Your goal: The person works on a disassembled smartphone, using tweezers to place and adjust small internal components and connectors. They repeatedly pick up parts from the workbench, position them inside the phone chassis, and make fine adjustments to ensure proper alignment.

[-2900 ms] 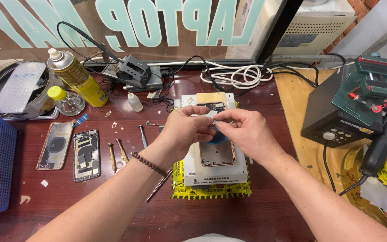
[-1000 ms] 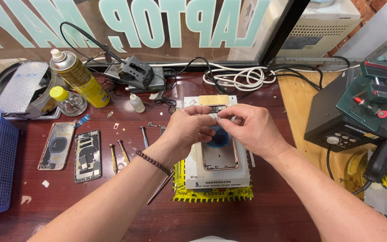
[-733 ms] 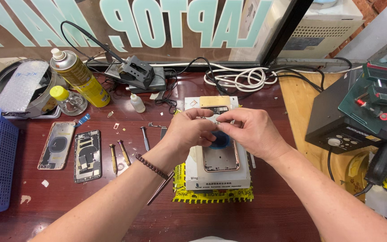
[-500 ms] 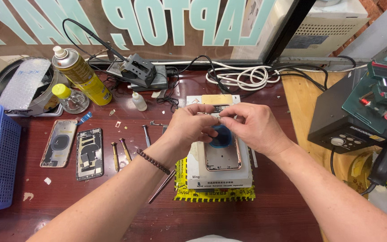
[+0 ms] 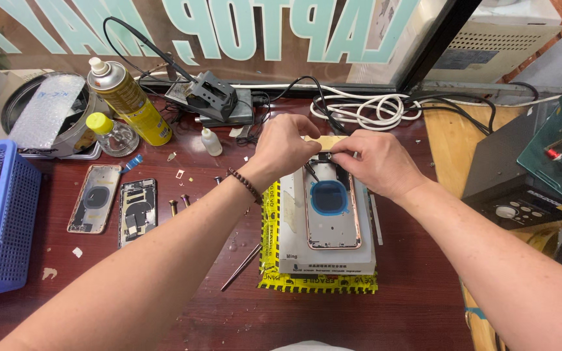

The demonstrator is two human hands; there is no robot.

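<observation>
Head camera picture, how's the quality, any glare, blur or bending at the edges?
Head view: even, soft light with faint shadows; both hands, left hand and right hand, and the phone housing are sharp; mild sheen on the dark red tabletop; wide-angle bending shows in the forearms near the lower corners.

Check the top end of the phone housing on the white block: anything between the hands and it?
Nothing visible. The left hand and right hand both sit right at the top end of the phone housing on the white block, fingertips meeting there. What they pinch is hidden by the fingers.
</observation>
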